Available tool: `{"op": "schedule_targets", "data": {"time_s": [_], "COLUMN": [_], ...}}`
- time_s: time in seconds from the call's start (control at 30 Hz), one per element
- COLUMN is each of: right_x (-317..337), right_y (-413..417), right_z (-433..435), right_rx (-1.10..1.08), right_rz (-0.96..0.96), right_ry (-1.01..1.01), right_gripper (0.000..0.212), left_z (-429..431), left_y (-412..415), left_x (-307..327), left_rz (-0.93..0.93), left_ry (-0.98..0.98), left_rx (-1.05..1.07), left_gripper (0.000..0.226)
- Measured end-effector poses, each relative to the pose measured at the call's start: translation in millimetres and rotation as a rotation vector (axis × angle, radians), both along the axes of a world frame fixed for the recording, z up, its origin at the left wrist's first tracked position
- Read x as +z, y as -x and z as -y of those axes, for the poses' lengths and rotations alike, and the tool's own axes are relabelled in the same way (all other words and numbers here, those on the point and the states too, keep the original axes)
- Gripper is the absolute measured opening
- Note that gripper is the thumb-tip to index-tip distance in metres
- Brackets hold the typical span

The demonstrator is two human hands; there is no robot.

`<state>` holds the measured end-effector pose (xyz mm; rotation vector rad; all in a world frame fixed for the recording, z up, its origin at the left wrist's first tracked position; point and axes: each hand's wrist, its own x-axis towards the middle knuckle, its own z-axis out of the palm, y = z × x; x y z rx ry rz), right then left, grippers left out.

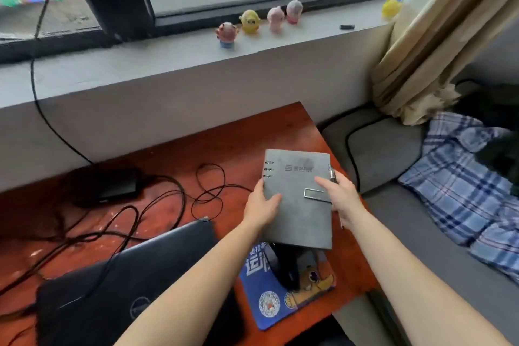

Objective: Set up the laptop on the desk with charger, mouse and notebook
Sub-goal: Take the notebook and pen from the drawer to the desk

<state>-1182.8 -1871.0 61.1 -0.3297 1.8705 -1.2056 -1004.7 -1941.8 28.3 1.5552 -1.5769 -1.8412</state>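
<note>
Both my hands hold the grey notebook (297,199), closed, above the desk (233,146) near its right edge: my left hand (259,205) grips the spine side, my right hand (341,196) the clasp side. I judge this the notebook step. The shut laptop (126,284) lies toward the front left, the charger (112,185) and its tangled cable at the back left, the mouse (286,267) on its mat just below the notebook. Next I need to lower it flat onto the bare back right corner, clear of the cable.
</note>
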Motion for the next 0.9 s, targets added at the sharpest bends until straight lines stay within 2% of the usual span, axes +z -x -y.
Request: {"op": "schedule_targets", "data": {"time_s": [0.1, 0.37, 0.5, 0.6, 0.7, 0.77, 0.9], "right_x": [-15.2, -59.2, -76.1, -84.7, -87.1, -90.2, -94.8], "right_y": [27.7, 114.6, 132.5, 140.7, 154.6, 155.9, 148.8], "right_z": [13.1, 100.4, 106.3, 81.9, 63.9, 55.5, 45.5], "right_rx": [0.092, 0.518, 0.717, 0.69, 0.563, 0.552, 0.522], "right_rz": [-0.075, -0.337, -0.457, -0.404, -0.301, -0.25, -0.19], "right_ry": [-0.033, -0.219, -0.343, -0.276, -0.23, -0.227, -0.201], "right_gripper": [0.028, 0.042, 0.035, 0.033, 0.032, 0.031, 0.031], "left_z": [6.1, 23.5, 15.1, 6.4, 3.0, -1.0, -6.1], "left_y": [19.6, 99.4, 118.9, 116.9, 115.0, 118.0, 129.0], "left_x": [-1.3, -18.9, -28.0, -31.2, -34.1, -35.4, -34.8], "left_rz": [0.023, 0.112, 0.095, 0.054, -0.042, -0.073, -0.106], "left_ry": [0.002, -0.071, -0.081, -0.154, -0.258, -0.28, -0.302], "left_rx": [-0.027, 0.21, 0.309, 0.467, 0.547, 0.607, 0.647], "left_gripper": [0.053, 0.061, 0.045, 0.048, 0.026, 0.022, 0.032]}}
